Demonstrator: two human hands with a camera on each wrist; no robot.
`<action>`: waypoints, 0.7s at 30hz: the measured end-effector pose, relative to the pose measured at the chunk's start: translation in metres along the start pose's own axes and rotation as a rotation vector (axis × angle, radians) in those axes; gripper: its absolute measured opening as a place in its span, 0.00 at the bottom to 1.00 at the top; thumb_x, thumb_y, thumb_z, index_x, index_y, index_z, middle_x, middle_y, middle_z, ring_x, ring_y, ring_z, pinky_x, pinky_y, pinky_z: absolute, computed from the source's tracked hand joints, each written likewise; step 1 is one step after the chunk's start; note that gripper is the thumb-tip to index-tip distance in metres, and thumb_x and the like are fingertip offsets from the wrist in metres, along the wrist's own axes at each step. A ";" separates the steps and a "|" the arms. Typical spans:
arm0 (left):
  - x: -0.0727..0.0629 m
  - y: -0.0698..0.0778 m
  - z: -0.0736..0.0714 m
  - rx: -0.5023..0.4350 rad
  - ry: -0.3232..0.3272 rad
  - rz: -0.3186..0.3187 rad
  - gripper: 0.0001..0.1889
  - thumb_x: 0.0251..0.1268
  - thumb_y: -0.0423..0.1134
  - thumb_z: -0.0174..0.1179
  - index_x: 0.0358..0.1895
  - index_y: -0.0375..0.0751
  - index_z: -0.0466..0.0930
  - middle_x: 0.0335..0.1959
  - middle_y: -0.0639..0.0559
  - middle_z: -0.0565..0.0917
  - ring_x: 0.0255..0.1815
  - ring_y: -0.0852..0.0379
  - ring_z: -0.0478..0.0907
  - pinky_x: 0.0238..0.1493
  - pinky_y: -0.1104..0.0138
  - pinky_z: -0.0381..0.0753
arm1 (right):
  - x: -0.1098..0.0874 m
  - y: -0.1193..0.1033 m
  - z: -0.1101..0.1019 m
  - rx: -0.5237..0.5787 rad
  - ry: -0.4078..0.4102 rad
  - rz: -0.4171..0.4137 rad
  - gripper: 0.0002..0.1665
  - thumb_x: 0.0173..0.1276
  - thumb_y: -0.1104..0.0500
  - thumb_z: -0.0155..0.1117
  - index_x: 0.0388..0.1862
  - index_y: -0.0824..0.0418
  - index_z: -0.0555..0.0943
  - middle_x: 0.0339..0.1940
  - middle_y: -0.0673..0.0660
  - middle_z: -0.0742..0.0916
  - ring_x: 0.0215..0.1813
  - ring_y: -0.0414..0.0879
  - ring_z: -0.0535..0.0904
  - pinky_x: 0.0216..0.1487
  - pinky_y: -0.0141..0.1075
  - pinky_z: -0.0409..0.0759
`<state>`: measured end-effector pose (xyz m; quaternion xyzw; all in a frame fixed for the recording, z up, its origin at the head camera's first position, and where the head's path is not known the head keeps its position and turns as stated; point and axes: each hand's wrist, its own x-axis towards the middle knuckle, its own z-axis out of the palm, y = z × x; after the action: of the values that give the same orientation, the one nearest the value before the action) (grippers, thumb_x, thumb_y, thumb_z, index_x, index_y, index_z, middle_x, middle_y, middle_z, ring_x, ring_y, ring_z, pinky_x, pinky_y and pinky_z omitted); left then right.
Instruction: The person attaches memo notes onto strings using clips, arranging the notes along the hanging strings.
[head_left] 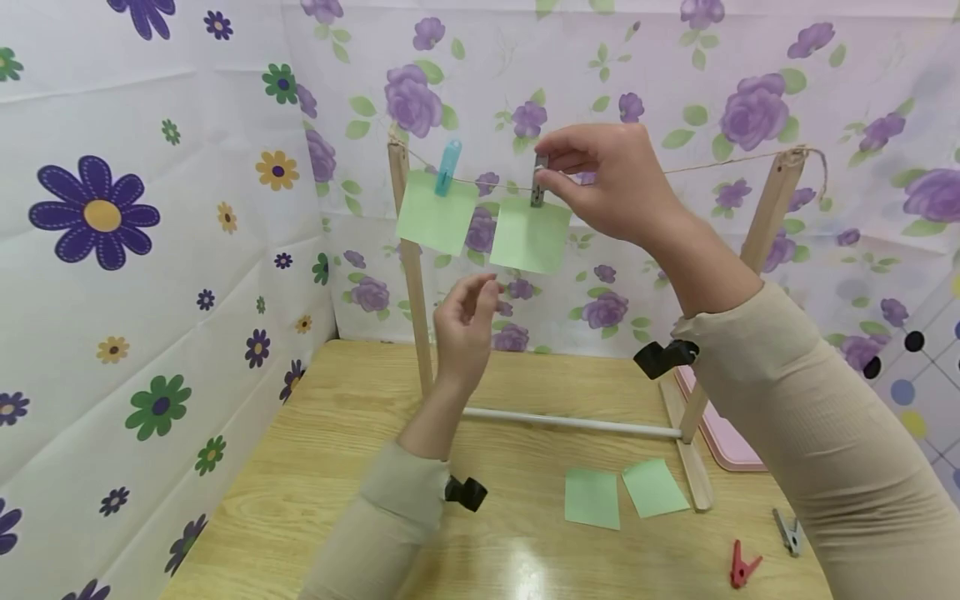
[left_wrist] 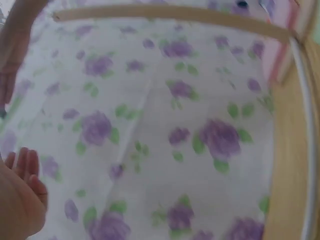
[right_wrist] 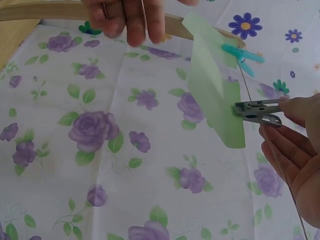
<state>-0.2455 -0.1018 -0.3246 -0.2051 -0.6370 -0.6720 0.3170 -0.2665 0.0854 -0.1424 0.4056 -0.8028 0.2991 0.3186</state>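
My right hand pinches a grey clothespin between thumb and fingers. That clothespin sits at the top edge of a green paper square, on the thin string. To its left, a blue clothespin fixes another green paper square to the same string. My left hand is raised below the two hanging papers, its fingers loosely bent with nothing in them. In the right wrist view the left hand's fingers show apart from the papers.
Wooden posts hold the string, with a white rod joining them low down. Two green paper squares lie on the wooden table. A red clothespin and a grey one lie at front right; a pink tray is behind.
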 end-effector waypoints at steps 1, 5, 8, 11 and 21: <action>0.003 0.006 0.007 -0.057 -0.025 -0.068 0.15 0.77 0.41 0.56 0.51 0.30 0.80 0.38 0.50 0.85 0.35 0.62 0.79 0.42 0.73 0.80 | 0.000 0.000 0.000 0.004 0.003 -0.001 0.12 0.70 0.65 0.69 0.50 0.68 0.86 0.44 0.61 0.90 0.45 0.50 0.88 0.52 0.38 0.87; 0.014 0.021 0.030 -0.216 -0.031 -0.267 0.13 0.76 0.42 0.60 0.44 0.33 0.82 0.31 0.55 0.86 0.31 0.61 0.81 0.35 0.73 0.79 | -0.001 -0.001 -0.001 0.010 0.010 0.009 0.11 0.70 0.67 0.68 0.49 0.69 0.86 0.44 0.61 0.90 0.45 0.49 0.88 0.51 0.34 0.87; 0.018 0.025 0.039 -0.270 0.007 -0.345 0.10 0.73 0.40 0.64 0.40 0.34 0.83 0.29 0.53 0.87 0.29 0.60 0.83 0.32 0.74 0.79 | -0.002 -0.002 0.000 0.021 0.007 0.038 0.11 0.69 0.68 0.68 0.49 0.69 0.86 0.44 0.61 0.90 0.45 0.49 0.88 0.50 0.31 0.86; 0.018 0.025 0.041 -0.294 0.026 -0.365 0.09 0.72 0.38 0.64 0.42 0.33 0.83 0.32 0.50 0.88 0.30 0.59 0.85 0.34 0.74 0.83 | -0.003 -0.003 0.001 0.039 0.005 0.069 0.11 0.69 0.68 0.69 0.49 0.69 0.87 0.44 0.61 0.90 0.45 0.49 0.89 0.49 0.30 0.86; 0.019 0.019 0.037 -0.314 -0.004 -0.346 0.12 0.73 0.39 0.63 0.45 0.31 0.82 0.35 0.49 0.88 0.34 0.58 0.87 0.42 0.69 0.88 | 0.000 -0.003 0.001 0.034 0.049 0.072 0.05 0.69 0.68 0.69 0.41 0.67 0.89 0.39 0.58 0.91 0.42 0.46 0.90 0.46 0.27 0.86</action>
<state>-0.2509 -0.0678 -0.2942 -0.1410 -0.5509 -0.8069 0.1597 -0.2638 0.0830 -0.1429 0.3741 -0.8037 0.3340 0.3202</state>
